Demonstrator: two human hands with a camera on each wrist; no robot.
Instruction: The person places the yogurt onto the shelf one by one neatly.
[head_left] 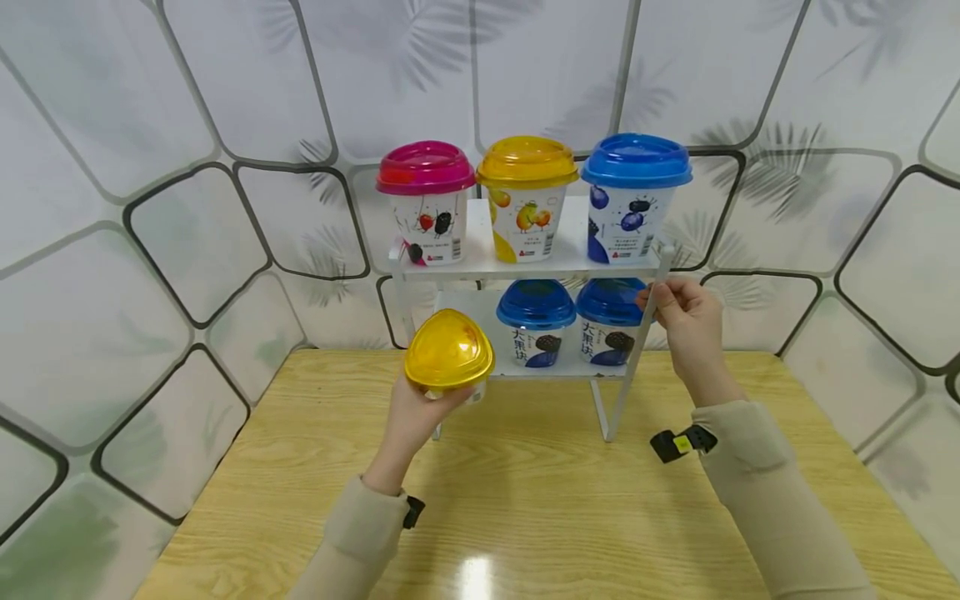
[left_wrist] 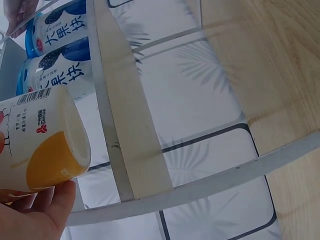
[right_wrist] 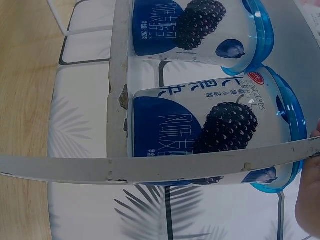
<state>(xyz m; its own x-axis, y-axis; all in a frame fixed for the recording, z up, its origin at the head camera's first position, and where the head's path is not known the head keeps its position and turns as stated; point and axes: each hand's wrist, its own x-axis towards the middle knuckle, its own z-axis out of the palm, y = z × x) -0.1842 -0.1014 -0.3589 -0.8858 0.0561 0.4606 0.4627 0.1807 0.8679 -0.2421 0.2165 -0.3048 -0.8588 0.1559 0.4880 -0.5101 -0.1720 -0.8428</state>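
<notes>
My left hand point(head_left: 420, 417) grips a yogurt cup point(head_left: 450, 354) with a glossy yellow lid, in front of the left part of a white two-tier rack point(head_left: 517, 268). The left wrist view shows the cup's white side with an orange patch point(left_wrist: 52, 162), and my thumb and fingers at its lower edge. My right hand point(head_left: 692, 321) pinches the rack's right post, its fingertips close beside the lid of the right blue-lidded cup point(head_left: 606, 325). Another blue-lidded cup point(head_left: 536, 325) stands to the left of that one on the lower shelf.
On the upper shelf stand a pink-lidded cup point(head_left: 427, 204), a yellow-lidded cup point(head_left: 527, 200) and a blue-lidded cup point(head_left: 633, 200). The rack's legs rest on a wooden table point(head_left: 540, 500). Behind it hangs a patterned backdrop point(head_left: 540, 75).
</notes>
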